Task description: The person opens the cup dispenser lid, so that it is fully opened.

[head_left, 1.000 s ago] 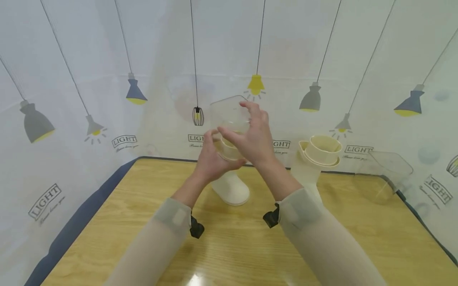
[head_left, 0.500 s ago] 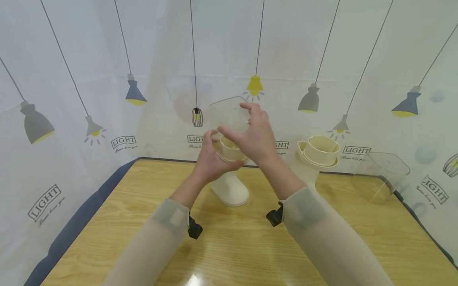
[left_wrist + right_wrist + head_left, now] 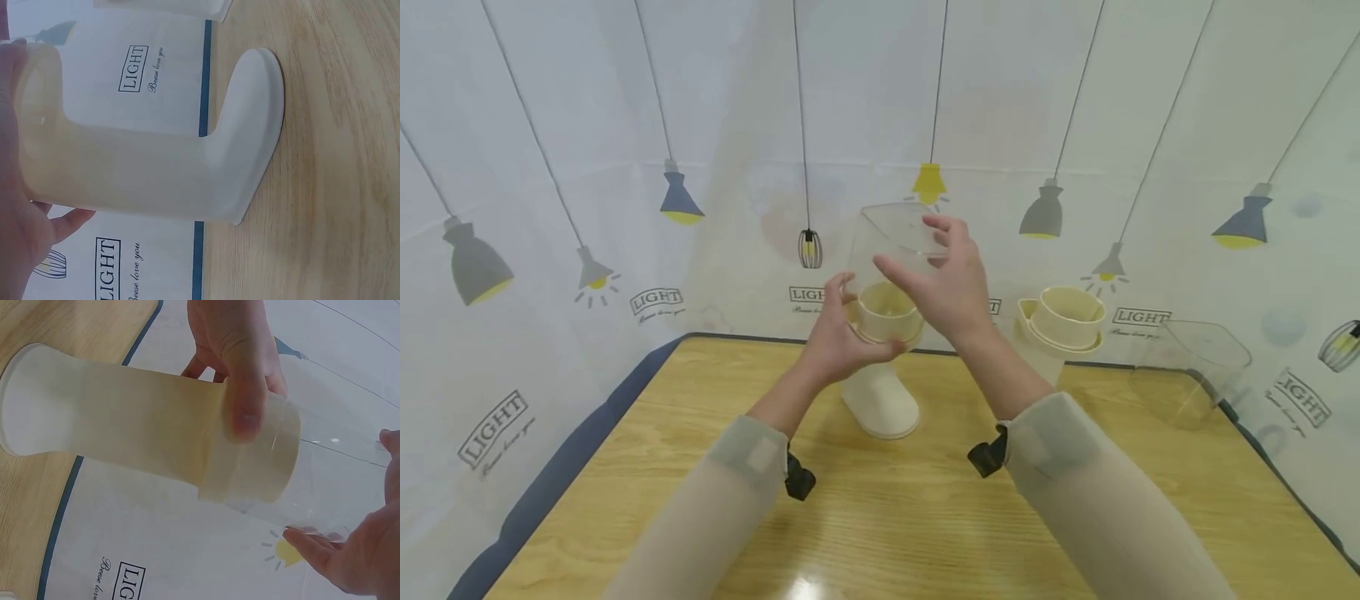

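Note:
A cream plastic stand point(image 3: 880, 400) with a flat foot and a raised round collar point(image 3: 887, 312) is upright on the table. My left hand point(image 3: 842, 342) grips it just under the collar, thumb across the near side, as the right wrist view also shows. A clear plastic container point(image 3: 337, 487) stands up out of the collar, its lower end overlapping it. Around the container's upper part my right hand point(image 3: 958, 279) is curled, with thumb and fingers at opposite sides of the wall. In the left wrist view the stand's foot point(image 3: 250, 119) meets the wood.
To the right is a second cream stand point(image 3: 1067, 321) with a similar collar. Beyond it another clear container point(image 3: 1195, 375) stands near the table's right back corner. A white curtain point(image 3: 722, 208) printed with lamps hangs behind the wooden table point(image 3: 865, 517).
My right hand and the top of the clear container have shifted slightly right, exposing more of the collar. The left hand keeps its grip, and the stand's foot stays in place.

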`<state>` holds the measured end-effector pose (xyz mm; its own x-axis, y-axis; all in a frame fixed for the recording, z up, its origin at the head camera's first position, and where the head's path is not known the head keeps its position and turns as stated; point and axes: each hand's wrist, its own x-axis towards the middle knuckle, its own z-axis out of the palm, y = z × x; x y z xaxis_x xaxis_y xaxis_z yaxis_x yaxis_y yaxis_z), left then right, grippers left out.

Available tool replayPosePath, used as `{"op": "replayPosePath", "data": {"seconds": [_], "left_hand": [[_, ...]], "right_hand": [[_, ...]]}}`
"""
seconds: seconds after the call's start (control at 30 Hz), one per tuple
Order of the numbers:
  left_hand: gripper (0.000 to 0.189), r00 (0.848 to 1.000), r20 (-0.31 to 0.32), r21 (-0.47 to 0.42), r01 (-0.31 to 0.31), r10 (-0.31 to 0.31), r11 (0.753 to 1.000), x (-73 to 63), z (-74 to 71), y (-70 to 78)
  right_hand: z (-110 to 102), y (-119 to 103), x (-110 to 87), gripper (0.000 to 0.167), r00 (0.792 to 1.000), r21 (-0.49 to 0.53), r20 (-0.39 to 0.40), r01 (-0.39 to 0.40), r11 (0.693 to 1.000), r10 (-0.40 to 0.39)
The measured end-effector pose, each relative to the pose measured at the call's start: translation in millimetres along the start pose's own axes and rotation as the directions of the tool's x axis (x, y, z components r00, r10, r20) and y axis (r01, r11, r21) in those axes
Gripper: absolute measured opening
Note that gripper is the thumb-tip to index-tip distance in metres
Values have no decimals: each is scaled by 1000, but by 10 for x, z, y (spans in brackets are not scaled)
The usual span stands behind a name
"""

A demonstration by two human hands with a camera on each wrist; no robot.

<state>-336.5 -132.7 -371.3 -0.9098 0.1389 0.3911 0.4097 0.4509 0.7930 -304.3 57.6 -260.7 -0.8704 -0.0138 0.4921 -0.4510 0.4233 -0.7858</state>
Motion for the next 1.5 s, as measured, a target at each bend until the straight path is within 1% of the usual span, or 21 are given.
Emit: {"op": "replayPosePath", "data": {"seconds": [0.1, 0.33, 0.53, 0.6, 0.77, 0.9, 1.03, 1.13, 1.3, 1.5], "left_hand": [[135, 1000, 7, -23, 10, -10, 1000, 2, -11, -11], [134, 1000, 12, -41, 20, -19, 999, -4, -25, -12], [133, 1000, -13, -92, 23, -24, 995, -8, -9, -34], [133, 999, -14, -102, 27, -29, 994, -7, -11, -36], [133, 999, 10, -124, 40, -39, 991, 2, -41, -33], [132, 999, 35, -139, 32, -27, 990, 0, -67, -41], [131, 999, 47, -153, 21, -14, 988, -14, -65, -44], [131, 998, 43, -143, 43, -37, 989, -41, -35, -41], [136, 994, 8, -103, 108, -108, 989, -85, 58, -36], [134, 988, -32, -130, 144, -149, 981, -111, 151, -14]], "right_hand": [[-60, 5, 5, 86, 1000, 23, -9, 20, 1000, -20], [-266, -40, -44, 85, 997, 32, -14, 76, 997, -76], [-462, -55, -102, 84, 994, 27, -30, 103, 994, -102], [-525, -41, -116, 84, 994, 17, -35, 102, 995, -102], [-690, 17, -159, 83, 995, -4, -38, 94, 996, -94], [-827, 65, -210, 83, 996, -2, -39, 74, 997, -74], [-956, 104, -257, 83, 998, -4, -40, 55, 998, -55], [-1043, 128, -285, 84, 998, -12, -40, 51, 999, -52], [-1177, 157, -318, 84, 998, -26, -51, 45, 999, -47], [-1367, 205, -352, 84, 996, -60, -83, 27, 998, -32]]}}
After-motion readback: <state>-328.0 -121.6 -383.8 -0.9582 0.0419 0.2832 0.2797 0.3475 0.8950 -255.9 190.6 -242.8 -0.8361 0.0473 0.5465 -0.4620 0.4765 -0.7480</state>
